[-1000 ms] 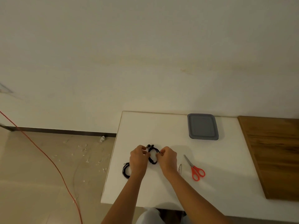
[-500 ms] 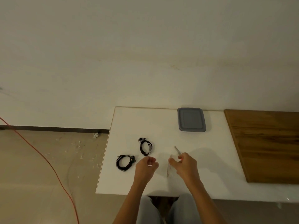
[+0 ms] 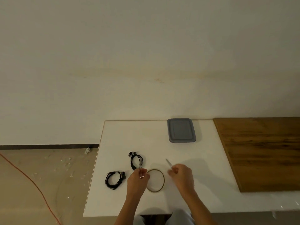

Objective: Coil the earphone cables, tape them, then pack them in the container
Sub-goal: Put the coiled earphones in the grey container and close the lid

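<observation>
Head view: looks down on a white table (image 3: 162, 137) pushed against a pale wall.
Left hand (image 3: 138, 177): fingers curled, with thumb and forefinger pinching a small pale strip (image 3: 141, 177). The hand sits at the left rim of the tape roll.
Tape roll (image 3: 163, 181): a thin ring lying flat on the table between the two hands.
Right hand (image 3: 181, 175): clenched round the scissors (image 3: 168, 162). The handles are hidden in the fist and only the metal blade shows, pointing away and to the left.
Near coil (image 3: 122, 175): black earphone cable wound into a loop, lying on the table just left of the left hand.
Far coil (image 3: 140, 161): second black loop, lying just beyond the left hand, with its earbuds at the far end.
Container (image 3: 181, 130): grey, lid on, at the table's far edge and well apart from both coils.
Wooden board (image 3: 259, 151): lies on the table's right part.
Orange cord (image 3: 24, 175): runs across the floor at the left.
</observation>
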Demonstrator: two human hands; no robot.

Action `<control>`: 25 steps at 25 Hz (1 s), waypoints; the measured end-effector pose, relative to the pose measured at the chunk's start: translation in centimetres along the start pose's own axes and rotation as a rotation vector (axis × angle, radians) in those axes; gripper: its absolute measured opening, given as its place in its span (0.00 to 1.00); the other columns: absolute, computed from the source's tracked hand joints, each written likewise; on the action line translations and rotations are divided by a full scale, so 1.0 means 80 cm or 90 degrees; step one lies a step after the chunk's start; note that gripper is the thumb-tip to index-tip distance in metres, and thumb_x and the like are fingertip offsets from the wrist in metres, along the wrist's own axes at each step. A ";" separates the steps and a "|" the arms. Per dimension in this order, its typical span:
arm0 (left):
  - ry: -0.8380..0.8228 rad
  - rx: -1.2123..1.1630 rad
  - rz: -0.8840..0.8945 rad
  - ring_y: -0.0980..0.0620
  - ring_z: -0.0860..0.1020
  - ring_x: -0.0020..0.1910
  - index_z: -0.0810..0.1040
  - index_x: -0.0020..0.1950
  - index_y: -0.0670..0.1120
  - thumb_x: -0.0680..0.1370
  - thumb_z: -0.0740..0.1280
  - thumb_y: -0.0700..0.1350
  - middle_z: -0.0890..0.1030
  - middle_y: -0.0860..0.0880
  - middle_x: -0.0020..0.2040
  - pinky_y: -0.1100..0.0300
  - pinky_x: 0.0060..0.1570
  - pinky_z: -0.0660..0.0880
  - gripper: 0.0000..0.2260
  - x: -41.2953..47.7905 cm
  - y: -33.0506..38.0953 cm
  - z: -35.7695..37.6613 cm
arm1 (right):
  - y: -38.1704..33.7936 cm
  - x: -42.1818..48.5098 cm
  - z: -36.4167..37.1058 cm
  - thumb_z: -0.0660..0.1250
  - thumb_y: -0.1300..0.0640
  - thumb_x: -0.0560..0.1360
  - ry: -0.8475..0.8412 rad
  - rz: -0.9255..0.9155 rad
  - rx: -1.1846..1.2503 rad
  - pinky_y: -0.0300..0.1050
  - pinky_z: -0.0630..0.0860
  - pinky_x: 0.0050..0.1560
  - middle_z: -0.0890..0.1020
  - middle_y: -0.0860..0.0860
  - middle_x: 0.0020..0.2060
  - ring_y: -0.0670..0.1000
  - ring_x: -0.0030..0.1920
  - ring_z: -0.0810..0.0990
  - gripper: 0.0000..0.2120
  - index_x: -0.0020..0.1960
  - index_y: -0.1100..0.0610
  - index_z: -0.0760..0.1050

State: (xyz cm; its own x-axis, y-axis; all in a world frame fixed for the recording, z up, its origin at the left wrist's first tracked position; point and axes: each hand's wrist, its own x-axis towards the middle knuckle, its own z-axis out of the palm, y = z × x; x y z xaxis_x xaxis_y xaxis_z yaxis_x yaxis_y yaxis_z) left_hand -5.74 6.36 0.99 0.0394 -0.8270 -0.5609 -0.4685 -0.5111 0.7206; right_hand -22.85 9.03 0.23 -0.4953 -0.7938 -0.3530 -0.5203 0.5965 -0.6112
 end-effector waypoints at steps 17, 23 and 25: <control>-0.055 -0.260 -0.033 0.53 0.80 0.41 0.80 0.53 0.44 0.77 0.67 0.39 0.83 0.47 0.44 0.61 0.44 0.77 0.07 0.039 0.038 0.011 | -0.060 0.074 0.010 0.69 0.61 0.72 0.152 -0.341 -0.328 0.43 0.77 0.33 0.83 0.55 0.37 0.54 0.39 0.83 0.03 0.41 0.61 0.80; -0.071 -0.290 -0.067 0.42 0.83 0.48 0.80 0.53 0.43 0.78 0.65 0.37 0.84 0.41 0.46 0.50 0.53 0.80 0.07 0.045 0.028 0.009 | -0.055 0.004 0.043 0.84 0.53 0.55 0.139 -0.495 -0.328 0.38 0.79 0.27 0.85 0.52 0.34 0.49 0.33 0.84 0.16 0.38 0.57 0.83; -0.047 -0.288 -0.077 0.40 0.83 0.49 0.82 0.49 0.43 0.77 0.67 0.37 0.85 0.39 0.46 0.46 0.54 0.80 0.05 0.046 0.023 0.007 | -0.057 -0.001 0.051 0.84 0.51 0.55 0.143 -0.505 -0.356 0.39 0.81 0.30 0.85 0.53 0.35 0.50 0.35 0.85 0.18 0.39 0.57 0.84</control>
State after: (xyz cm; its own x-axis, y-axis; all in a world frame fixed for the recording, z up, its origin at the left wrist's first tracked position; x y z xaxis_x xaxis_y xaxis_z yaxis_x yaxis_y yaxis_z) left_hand -6.94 2.48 0.02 -0.0001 -0.7451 -0.6669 -0.0320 -0.6666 0.7447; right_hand -17.67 5.89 0.15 0.0473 -0.9806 0.1901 -0.9820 -0.0805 -0.1711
